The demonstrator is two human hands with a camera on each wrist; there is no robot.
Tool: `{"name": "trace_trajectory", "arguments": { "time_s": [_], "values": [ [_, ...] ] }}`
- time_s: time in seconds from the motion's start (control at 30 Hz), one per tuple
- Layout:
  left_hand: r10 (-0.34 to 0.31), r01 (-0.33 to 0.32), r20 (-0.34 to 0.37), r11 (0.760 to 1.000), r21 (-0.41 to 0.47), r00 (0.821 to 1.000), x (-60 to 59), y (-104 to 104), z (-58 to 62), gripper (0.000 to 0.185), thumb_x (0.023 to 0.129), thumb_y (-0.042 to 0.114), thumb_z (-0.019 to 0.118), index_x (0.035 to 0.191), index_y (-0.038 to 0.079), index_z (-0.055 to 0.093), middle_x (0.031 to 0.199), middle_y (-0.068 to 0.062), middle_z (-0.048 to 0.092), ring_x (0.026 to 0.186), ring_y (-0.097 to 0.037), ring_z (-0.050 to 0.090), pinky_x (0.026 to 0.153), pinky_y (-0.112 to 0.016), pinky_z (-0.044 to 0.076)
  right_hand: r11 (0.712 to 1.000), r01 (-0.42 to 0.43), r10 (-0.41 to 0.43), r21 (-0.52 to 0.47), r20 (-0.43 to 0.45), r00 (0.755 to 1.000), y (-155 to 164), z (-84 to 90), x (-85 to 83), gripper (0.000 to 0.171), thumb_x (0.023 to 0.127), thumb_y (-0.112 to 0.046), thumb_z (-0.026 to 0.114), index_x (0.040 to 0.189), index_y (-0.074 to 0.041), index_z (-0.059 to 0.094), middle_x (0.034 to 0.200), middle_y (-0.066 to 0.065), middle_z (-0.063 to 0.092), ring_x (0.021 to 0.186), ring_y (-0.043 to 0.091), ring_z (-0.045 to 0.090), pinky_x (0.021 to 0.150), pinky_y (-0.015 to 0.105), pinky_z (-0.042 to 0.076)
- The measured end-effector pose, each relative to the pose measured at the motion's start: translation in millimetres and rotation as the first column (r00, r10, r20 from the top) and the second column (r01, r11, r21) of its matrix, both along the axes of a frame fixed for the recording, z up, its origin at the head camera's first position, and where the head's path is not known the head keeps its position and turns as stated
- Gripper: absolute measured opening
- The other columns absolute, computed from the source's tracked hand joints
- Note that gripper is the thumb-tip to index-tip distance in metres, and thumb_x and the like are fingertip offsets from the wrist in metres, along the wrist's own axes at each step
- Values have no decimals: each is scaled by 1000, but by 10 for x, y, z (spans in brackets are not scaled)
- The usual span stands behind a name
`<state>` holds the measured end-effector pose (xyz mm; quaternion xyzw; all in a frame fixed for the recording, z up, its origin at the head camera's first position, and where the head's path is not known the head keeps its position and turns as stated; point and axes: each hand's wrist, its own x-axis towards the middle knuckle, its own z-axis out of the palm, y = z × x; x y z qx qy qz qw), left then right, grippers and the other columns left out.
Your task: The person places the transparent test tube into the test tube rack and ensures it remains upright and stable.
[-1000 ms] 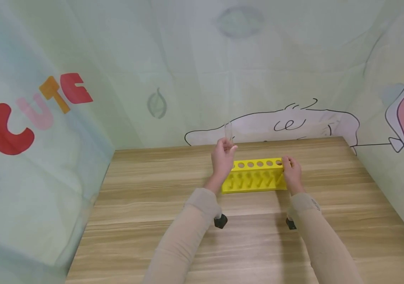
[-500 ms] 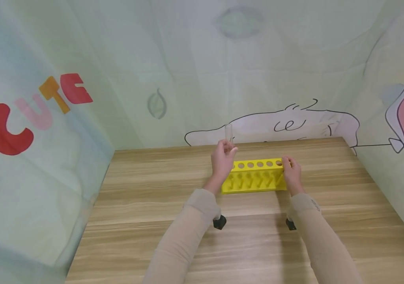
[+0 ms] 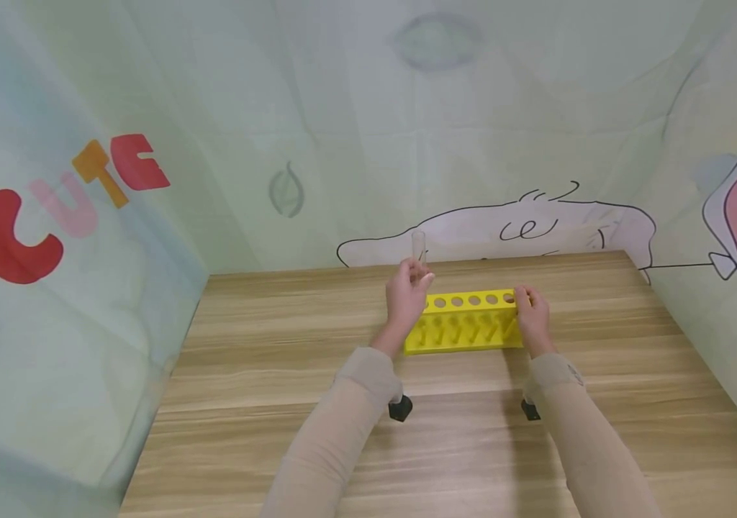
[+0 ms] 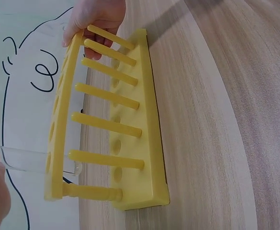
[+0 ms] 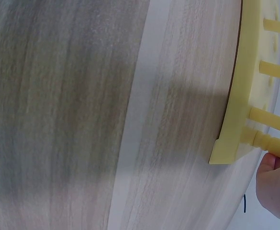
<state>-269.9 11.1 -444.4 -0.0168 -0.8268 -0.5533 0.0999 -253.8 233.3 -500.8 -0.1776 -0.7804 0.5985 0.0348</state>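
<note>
A yellow test tube rack (image 3: 466, 349) stands on the wooden table, with a row of holes along its top bar and a row of upright pegs in front. My left hand (image 3: 405, 295) pinches a clear glass test tube (image 3: 419, 248) over the rack's left end. In the left wrist view the lower end of the test tube (image 4: 27, 160) passes through the end hole of the top bar, its rounded tip just below the bar. My right hand (image 3: 533, 316) grips the rack's right end, fingers at the top bar and end post.
The wood-grain table (image 3: 265, 403) reaches back to a printed cloth backdrop (image 3: 317, 144). Another cloth side (image 3: 51, 345) borders the table on the left. Black wrist cameras (image 3: 400, 408) hang below both sleeves.
The test tube and the left hand's fingers have come down slightly toward the rack. My right hand and the rack have stayed in place.
</note>
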Motion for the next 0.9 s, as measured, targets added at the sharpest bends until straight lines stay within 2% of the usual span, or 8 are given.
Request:
{"name": "trace_trajectory", "arguments": {
  "time_s": [0.57,0.9],
  "values": [
    [6,-6,22,1000,-16,1000,23,17,-48,16,83,20,61,93,13,51,98,-1,65,96,-18,60,83,-28,50,1000,14,-14,-20,3,1000,-2,-18,-14,26,93,-41,34,96,-19,47,92,-7,48,65,8,35,58,18,34],
    [-1,1,23,999,-33,1000,35,11,-71,19,83,20,60,99,13,51,100,-2,65,98,-19,59,84,-29,50,1000,12,-12,-17,-6,1000,-9,-10,-10,34,93,-41,33,105,-12,47,97,-3,48,83,10,37,69,22,32]
  ]
}}
